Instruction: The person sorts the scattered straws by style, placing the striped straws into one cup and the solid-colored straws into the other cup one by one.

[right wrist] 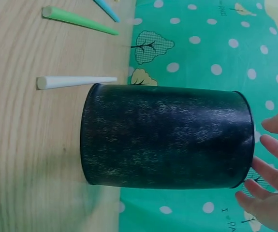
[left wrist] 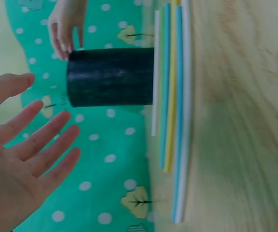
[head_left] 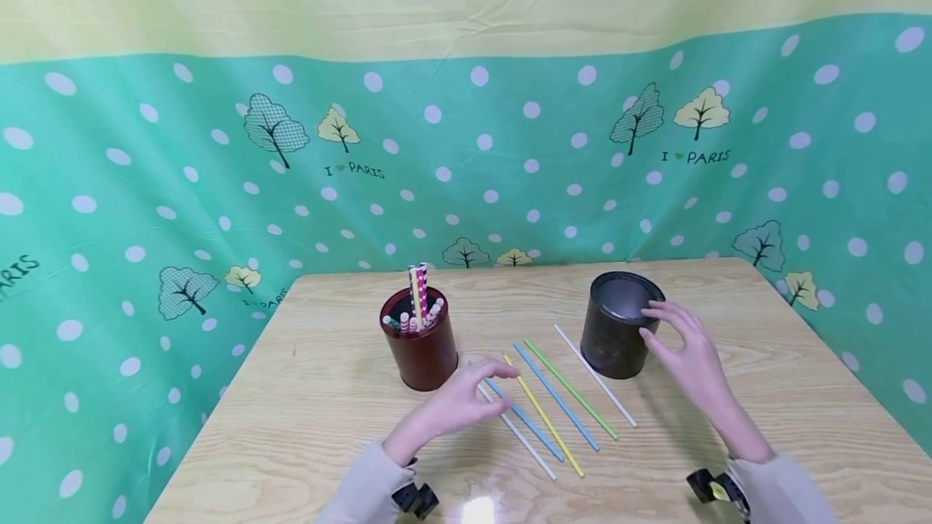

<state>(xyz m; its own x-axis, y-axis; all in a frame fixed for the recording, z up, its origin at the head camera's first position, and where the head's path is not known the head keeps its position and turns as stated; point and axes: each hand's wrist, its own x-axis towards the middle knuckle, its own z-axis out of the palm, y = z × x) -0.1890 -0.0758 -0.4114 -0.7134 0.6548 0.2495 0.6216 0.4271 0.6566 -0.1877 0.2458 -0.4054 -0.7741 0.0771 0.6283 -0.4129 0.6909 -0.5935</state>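
My left hand [head_left: 462, 404] hovers over the left end of a row of thin sticks, fingers bent loosely with nothing in them. In the left wrist view its palm shows with the fingers spread. From left to right, the row has a white stick [head_left: 522, 435], a blue one, a yellow stick [head_left: 544, 417], another blue stick [head_left: 557, 396], a green stick [head_left: 571, 389] and a white stick [head_left: 595, 376]. At the right, my right hand [head_left: 688, 358] is at the rim of an upright black can [head_left: 612, 346], its fingers parted and slightly bent.
A dark red can [head_left: 425, 358] stands at the left, holding several patterned sticks [head_left: 418, 297]. All of this is on a light wooden table [head_left: 291, 443]. Behind the table hangs a green and yellow curtain [head_left: 502, 144] with dots and trees.
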